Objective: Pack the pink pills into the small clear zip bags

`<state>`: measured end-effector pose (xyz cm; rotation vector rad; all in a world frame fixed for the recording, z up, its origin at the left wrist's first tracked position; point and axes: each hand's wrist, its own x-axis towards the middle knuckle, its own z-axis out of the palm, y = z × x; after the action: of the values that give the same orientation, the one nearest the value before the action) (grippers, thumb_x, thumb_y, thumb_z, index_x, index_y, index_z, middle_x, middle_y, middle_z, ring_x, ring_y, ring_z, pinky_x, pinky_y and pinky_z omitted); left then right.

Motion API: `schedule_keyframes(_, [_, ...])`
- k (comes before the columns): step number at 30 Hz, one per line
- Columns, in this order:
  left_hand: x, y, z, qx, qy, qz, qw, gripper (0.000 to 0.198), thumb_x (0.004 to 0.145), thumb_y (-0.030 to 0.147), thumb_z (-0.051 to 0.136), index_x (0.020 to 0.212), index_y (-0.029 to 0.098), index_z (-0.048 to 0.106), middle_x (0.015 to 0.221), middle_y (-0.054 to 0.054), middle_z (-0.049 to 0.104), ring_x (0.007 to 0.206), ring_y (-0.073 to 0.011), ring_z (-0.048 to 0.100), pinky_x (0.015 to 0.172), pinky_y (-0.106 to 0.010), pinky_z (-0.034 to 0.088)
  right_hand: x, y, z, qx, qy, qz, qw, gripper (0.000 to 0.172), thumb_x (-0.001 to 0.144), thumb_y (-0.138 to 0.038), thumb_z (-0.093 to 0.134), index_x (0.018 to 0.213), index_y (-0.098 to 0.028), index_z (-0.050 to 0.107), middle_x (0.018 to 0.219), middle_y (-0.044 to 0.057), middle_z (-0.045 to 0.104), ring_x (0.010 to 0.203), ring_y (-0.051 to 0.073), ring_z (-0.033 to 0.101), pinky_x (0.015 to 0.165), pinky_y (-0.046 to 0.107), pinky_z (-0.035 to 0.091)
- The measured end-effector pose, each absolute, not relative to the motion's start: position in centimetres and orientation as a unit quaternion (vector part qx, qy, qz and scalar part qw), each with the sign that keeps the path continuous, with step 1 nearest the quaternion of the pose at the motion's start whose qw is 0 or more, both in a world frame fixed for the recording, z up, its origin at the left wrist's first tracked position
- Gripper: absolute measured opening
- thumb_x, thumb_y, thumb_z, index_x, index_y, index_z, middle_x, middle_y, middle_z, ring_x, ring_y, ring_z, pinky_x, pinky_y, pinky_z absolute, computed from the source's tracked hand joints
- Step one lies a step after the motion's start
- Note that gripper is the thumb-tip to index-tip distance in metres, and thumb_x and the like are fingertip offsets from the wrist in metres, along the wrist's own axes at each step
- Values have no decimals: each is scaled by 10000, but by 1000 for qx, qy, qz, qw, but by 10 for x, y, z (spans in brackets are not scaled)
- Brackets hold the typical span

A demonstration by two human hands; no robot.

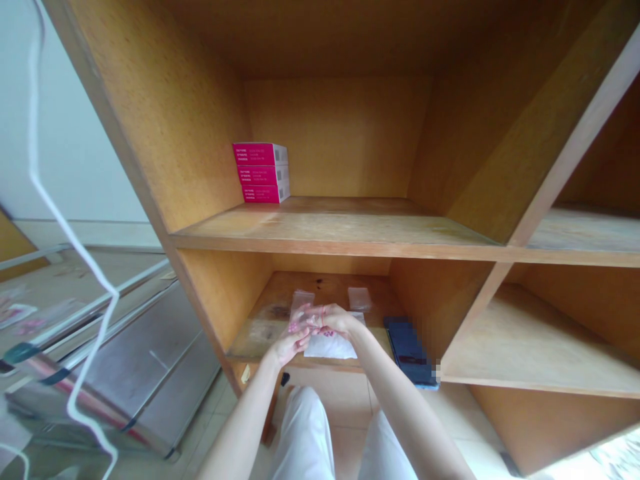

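A tall wooden shelf unit [350,230] of orange-brown board fills most of the view, split into open compartments by upright panels. A pale wall [75,133] stands to its left, and light tiles [340,393] cover the floor. On the floor to the left lies a grey metal frame [125,373], and a white cord [60,220] hangs across it close to the camera. The person's white trousers [305,433] show at the bottom edge.

Three magenta boxes [261,172] are stacked in the back left corner of the upper shelf. On the lower shelf [255,337], stained and scuffed, a dark blue flat case [410,350] lies at the right front edge, partly blurred. A white packet [333,348] lies at the middle of the front edge. Two small clear bags [360,298] rest nearer the back.

The left hand [289,343] and right hand [336,320] meet just above the white packet. Each grip is closed in a pinch on a small clear sachet [306,325] held between them. The sachet is see-through with pink and red specks, too small to make out.
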<state>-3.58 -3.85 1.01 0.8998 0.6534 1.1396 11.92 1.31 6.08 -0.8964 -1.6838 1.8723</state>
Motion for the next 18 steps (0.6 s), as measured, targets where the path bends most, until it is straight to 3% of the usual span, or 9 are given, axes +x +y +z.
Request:
schedule_keyframes(5, [-34, -38, 5, 381, 282, 531, 702, 329, 672, 232, 671, 973, 230, 539, 654, 40, 513, 376, 22, 243, 384, -133, 208, 117, 11, 59, -329, -595, 692, 242, 328, 590, -247, 687, 905, -158, 666, 546, 4, 621, 430, 70, 484, 383, 161, 285])
schedule_keyframes(9, [-32, -38, 1, 374, 274, 552, 693, 399, 681, 239, 662, 1041, 267, 492, 647, 54, 504, 362, 21, 244, 379, -135, 219, 118, 11, 58, -318, -598, 695, 242, 202, 591, -247, 677, 766, -148, 671, 584, 10, 631, 465, 72, 507, 403, 158, 313])
schedule_keyframes(14, [-32, -37, -4, 342, 276, 582, 684, 407, 659, 222, 682, 1017, 263, 493, 634, 67, 473, 411, 3, 336, 407, -143, 269, 121, 13, 57, -290, -601, 701, 249, 228, 566, -257, 701, 762, -147, 659, 656, 12, 643, 547, 88, 551, 500, 182, 393])
schedule_keyframes(18, [-32, -35, -6, 327, 289, 599, 672, 380, 665, 224, 680, 1000, 251, 502, 729, 37, 533, 553, -40, 479, 508, -173, 367, 129, 13, 61, -288, -604, 694, 264, 295, 566, -306, 710, 809, -148, 655, 771, 33, 660, 655, 123, 589, 610, 231, 441])
